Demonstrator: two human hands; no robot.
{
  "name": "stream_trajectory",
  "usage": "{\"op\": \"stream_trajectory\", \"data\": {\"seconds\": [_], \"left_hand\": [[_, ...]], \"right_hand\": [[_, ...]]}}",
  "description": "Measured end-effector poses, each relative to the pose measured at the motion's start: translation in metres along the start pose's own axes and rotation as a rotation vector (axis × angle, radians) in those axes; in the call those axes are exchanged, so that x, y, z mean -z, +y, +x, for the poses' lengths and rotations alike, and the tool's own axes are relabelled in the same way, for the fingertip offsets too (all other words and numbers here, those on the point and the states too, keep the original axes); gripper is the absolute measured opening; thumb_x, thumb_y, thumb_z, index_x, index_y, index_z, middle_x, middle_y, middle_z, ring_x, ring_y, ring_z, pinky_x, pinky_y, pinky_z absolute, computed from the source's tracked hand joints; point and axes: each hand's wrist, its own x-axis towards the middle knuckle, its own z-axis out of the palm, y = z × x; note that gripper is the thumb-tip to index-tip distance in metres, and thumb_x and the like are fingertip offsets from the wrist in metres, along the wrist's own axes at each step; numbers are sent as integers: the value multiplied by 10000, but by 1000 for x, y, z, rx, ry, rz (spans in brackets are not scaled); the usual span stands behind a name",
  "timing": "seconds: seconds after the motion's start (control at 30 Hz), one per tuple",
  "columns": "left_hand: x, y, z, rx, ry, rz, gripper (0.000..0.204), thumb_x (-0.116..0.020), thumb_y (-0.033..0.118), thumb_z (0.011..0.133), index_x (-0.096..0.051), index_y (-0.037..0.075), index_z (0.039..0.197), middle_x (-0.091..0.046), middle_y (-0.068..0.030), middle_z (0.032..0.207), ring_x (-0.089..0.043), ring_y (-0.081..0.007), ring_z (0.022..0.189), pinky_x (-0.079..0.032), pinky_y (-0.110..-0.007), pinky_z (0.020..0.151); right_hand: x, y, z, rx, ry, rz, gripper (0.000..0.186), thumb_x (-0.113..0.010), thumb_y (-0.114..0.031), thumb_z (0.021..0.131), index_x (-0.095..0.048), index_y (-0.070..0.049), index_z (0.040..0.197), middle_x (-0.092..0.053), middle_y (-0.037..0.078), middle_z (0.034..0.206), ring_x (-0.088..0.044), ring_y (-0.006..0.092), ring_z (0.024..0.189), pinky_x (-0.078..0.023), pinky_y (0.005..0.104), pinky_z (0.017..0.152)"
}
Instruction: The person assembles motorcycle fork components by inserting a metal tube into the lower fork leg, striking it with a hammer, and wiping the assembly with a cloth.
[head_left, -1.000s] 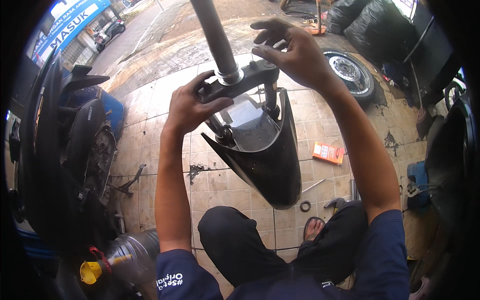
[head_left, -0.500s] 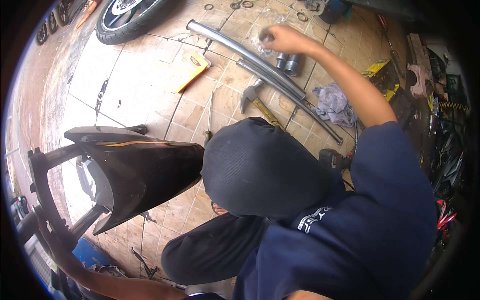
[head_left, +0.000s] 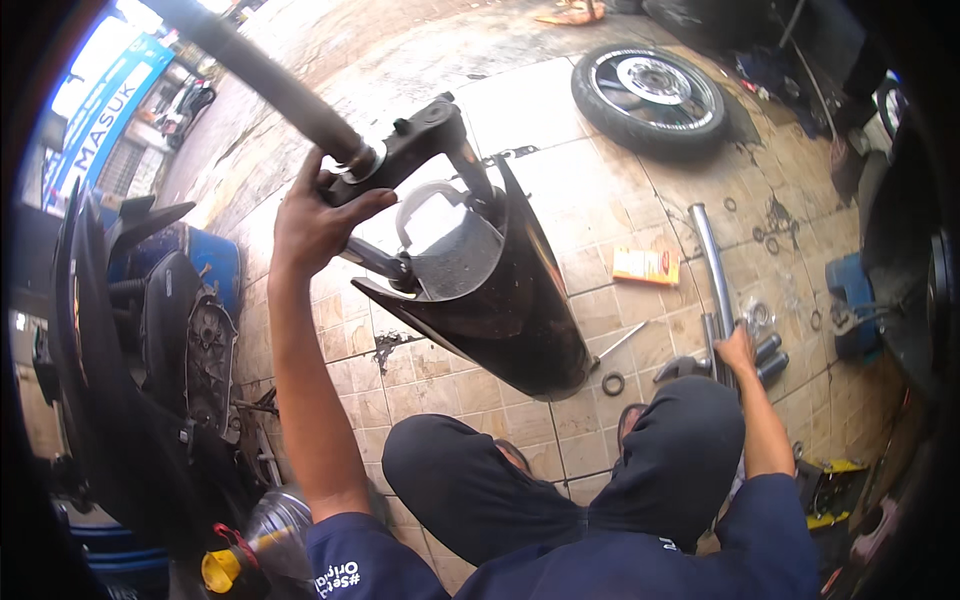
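My left hand [head_left: 310, 220] is wrapped round the black fork yoke [head_left: 405, 145], its thumb lying along the top. A grey steering stem [head_left: 290, 95] rises from the yoke, and a glossy black front fender [head_left: 500, 310] hangs between its legs, tilted toward my knees. Down on the tiles at the right, my right hand [head_left: 736, 352] closes on a long chrome fork tube [head_left: 712, 260]; its fingertips are partly hidden. Beside that hand lie a shorter tube [head_left: 710, 335], dark grey cylinders [head_left: 768, 362] and a clear plastic bag [head_left: 757, 314]. A hammer head [head_left: 680, 370] shows near my right knee.
A wheel with tyre [head_left: 652, 98] lies farther back on the floor. An orange box [head_left: 646, 266], a screwdriver [head_left: 622, 342] and a black ring [head_left: 613, 384] are scattered nearer. Motorcycle bodywork [head_left: 110, 380] crowds the left, and a blue container [head_left: 850, 300] stands at the right.
The view has swung left, bringing the yoke and fender toward the middle. My right hand has come down from beside the plastic bag to the chrome tube. My left hand stays on the yoke.
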Motion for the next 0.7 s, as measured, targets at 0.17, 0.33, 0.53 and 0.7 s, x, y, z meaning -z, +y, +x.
{"op": "stream_trajectory", "data": {"seconds": [0.17, 0.33, 0.53, 0.7], "left_hand": [[13, -18, -8, -16, 93, 156, 1074, -943, 589, 554, -546, 125, 1436, -744, -147, 1060, -723, -261, 1000, -561, -377, 889], [11, -1, -11, -23, 77, 291, 1062, -915, 630, 575, -544, 126, 1433, -762, -137, 1037, -741, -274, 975, -558, -391, 892], [11, 8, 1, -4, 20, 346, 1058, -926, 577, 596, -511, 96, 1442, -752, -150, 969, -742, -284, 901, -565, -384, 844], [37, 8, -6, 70, 5, 410, 1050, -893, 630, 607, -501, 129, 1442, -746, -127, 914, -745, -279, 864, -580, -403, 795]], "right_hand": [[-7, 8, 19, 26, -31, 507, 359, -690, -77, 685, -632, 108, 987, -674, 166, 721, -665, 256, 535, -530, 378, 470], [84, -97, -26, 392, -25, 886, 252, -660, -27, 735, -535, 16, 950, -565, 62, 619, -575, 165, 447, -494, 327, 417], [306, -346, -132, 1133, 153, 1150, 222, -669, -47, 875, -574, 21, 1063, -584, 42, 711, -572, 117, 539, -510, 280, 513], [482, -497, -233, 1565, 95, 1195, 303, -725, -194, 843, -631, 13, 1043, -652, 107, 796, -641, 200, 644, -548, 332, 640]]}}
